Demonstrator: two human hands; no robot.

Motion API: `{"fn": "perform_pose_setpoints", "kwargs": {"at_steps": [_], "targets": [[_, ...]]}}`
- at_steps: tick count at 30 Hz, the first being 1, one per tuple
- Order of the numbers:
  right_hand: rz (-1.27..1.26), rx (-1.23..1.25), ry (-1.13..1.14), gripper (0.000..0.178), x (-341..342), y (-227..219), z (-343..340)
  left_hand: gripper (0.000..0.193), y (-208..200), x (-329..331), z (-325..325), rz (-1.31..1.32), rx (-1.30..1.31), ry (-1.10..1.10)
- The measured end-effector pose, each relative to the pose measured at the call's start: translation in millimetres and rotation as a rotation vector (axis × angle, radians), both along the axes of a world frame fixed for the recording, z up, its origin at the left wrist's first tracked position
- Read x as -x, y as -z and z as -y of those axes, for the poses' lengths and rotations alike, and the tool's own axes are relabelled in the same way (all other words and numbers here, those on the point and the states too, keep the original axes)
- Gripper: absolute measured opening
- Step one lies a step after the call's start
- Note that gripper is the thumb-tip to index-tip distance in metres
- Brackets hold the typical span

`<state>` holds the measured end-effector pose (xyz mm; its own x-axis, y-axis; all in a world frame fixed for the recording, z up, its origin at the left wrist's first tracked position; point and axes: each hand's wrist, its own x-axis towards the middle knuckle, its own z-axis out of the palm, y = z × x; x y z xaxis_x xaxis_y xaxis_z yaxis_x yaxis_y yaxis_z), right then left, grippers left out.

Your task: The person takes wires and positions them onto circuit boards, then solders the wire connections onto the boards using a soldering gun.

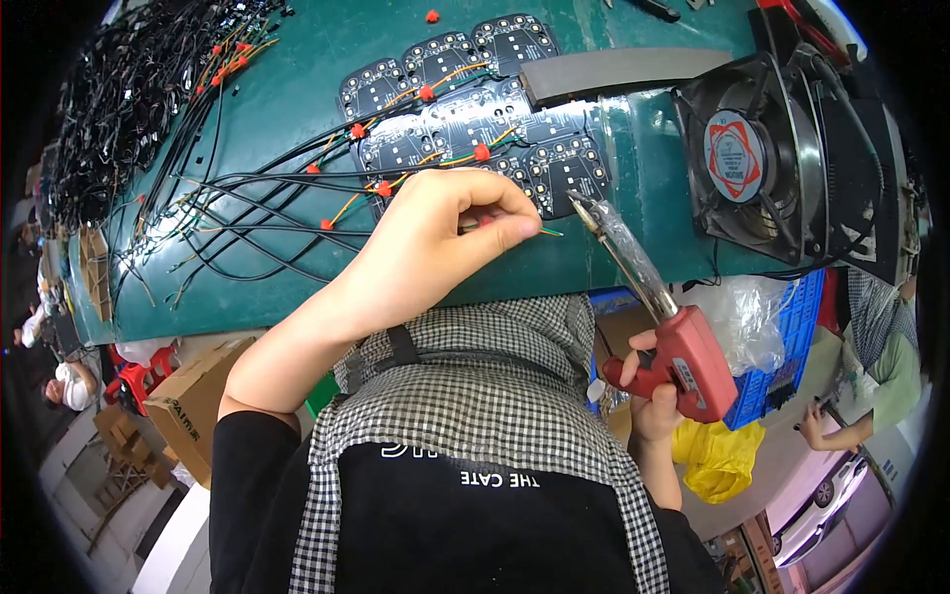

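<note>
My left hand [426, 228] is closed in a pinch over the near edge of the black circuit boards [569, 163]. From its fingertips sticks a thin wire end [551, 234], greenish, with a red bit partly hidden inside the fingers. My right hand [648, 391] grips a red soldering gun [698, 368] by its handle. The gun's long metal barrel points up and left, and its tip lies close to the lower right corner of the boards, right of the wire end. Black cables [257, 178] with red connectors [357, 131] and orange wires run across the boards.
A grey curved bar [633, 71] rests on the boards' right side. A square fan [732, 153] stands at the right of the green table [297, 49]. Tangled cables [148, 89] fill the far left. Below the table sit a blue crate [792, 337] and a cardboard box [193, 401].
</note>
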<state>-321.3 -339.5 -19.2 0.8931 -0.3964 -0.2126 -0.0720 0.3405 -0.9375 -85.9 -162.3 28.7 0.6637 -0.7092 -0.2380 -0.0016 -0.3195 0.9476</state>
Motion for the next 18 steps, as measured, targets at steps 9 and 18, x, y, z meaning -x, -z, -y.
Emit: {"fn": "perform_pose_setpoints", "kwargs": {"at_steps": [9,18], "targets": [[-0.033,-0.027,-0.002,0.074,3.2,0.9,1.3,0.031,24.6,11.9,-1.8,1.19,-0.023,0.151],[-0.07,0.016,0.003,0.084,-7.2,-3.2,2.4,0.033,30.5,14.0,0.2,1.216,-0.04,0.168]]}}
